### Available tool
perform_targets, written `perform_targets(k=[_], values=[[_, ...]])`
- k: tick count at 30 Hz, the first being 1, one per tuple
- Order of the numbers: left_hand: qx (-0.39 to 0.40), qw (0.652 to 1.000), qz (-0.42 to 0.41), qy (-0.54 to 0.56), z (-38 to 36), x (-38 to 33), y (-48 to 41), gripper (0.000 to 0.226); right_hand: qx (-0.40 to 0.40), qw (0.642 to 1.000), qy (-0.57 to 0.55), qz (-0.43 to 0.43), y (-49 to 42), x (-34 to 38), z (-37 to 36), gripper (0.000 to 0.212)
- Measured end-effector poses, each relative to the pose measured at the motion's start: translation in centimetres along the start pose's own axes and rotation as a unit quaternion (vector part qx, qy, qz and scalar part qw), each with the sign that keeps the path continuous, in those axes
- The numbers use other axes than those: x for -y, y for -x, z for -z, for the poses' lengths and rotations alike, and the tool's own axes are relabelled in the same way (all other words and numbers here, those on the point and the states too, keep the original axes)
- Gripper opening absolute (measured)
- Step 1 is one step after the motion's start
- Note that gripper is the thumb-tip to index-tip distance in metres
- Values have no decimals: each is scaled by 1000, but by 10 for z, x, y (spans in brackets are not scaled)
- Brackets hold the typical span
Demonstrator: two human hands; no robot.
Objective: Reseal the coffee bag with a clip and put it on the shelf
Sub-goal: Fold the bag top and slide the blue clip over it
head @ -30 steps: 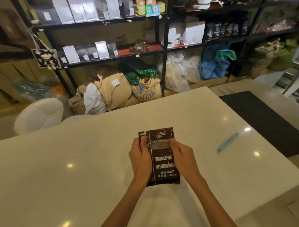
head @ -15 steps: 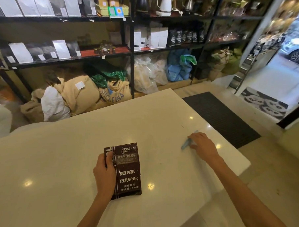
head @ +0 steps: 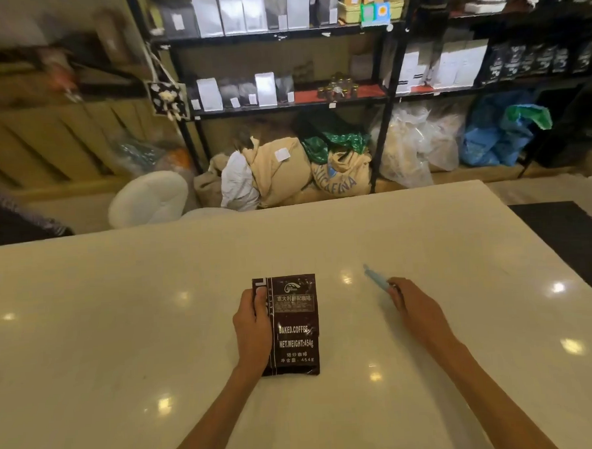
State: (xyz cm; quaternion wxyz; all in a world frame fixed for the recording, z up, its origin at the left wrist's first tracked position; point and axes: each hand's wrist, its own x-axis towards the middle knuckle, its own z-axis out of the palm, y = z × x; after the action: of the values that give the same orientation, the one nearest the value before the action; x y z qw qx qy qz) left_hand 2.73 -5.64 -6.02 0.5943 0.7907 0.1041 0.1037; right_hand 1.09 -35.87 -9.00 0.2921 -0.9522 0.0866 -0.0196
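Note:
A dark brown coffee bag (head: 294, 326) with white print lies flat on the pale table (head: 122, 316), its top edge pointing away from me. My left hand (head: 253, 326) grips the bag's left side, thumb pressed near the top corner. My right hand (head: 415, 305) is to the right of the bag and holds a long light-blue clip (head: 375, 278) by one end, lifted slightly, its free end pointing up and left. The black metal shelf (head: 282, 104) stands beyond the table with several white and dark bags on it.
Burlap sacks (head: 340, 175) and plastic bags (head: 410, 148) are piled under the shelf. A white round stool (head: 149, 198) sits at the table's far left edge. A dark floor mat (head: 570, 239) lies to the right of the table.
My right hand left the bag, reached right to the clip on the table, picked it up and brought it back toward the bag. My left hand kept hold of the bag.

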Motion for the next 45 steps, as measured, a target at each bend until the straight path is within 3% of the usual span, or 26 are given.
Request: perform_targets(k=[5, 7, 10, 13, 15, 20, 26, 30, 33, 37, 40, 42, 45], values=[[-48, 999, -1, -10, 48, 17, -8, 23, 58, 989, 26, 137, 3, 93, -58, 27], [-58, 998, 4, 0, 60, 20, -9, 23, 74, 985, 22, 151, 1, 105, -72, 29], [-65, 998, 12, 24, 67, 21, -8, 21, 100, 984, -115, 89, -2, 121, -79, 29], [-60, 997, 23, 41, 64, 21, -8, 21, 106, 947, -301, 41, 1, 147, -78, 41], [-51, 998, 21, 43, 58, 22, -9, 22, 103, 928, -356, 23, 3, 166, -75, 35], [-27, 998, -2, 50, 45, 20, -9, 13, 131, 913, -387, -14, 10, 196, -81, 43], [44, 994, 11, 104, 52, 17, -20, 6, 91, 919, -385, -6, 7, 197, -83, 25], [82, 985, 27, 150, 54, 4, -28, 9, 75, 908, -412, -2, 12, 196, -85, 19], [75, 982, 28, 171, 51, 4, -27, 31, 80, 894, -439, -34, 14, 192, -87, 29], [56, 993, -58, 82, 52, 10, -29, 23, -9, 934, -356, 16, 10, 164, -65, 41], [67, 992, -95, 51, 53, 10, -30, 32, -59, 975, -155, 150, 10, 158, -38, 38], [79, 989, -117, 35, 52, 11, -31, 30, -108, 961, -44, 250, 10, 166, -29, 28], [113, 985, -125, 36, 52, 15, -33, 22, -158, 928, 27, 338, 2, 175, -32, 23]])
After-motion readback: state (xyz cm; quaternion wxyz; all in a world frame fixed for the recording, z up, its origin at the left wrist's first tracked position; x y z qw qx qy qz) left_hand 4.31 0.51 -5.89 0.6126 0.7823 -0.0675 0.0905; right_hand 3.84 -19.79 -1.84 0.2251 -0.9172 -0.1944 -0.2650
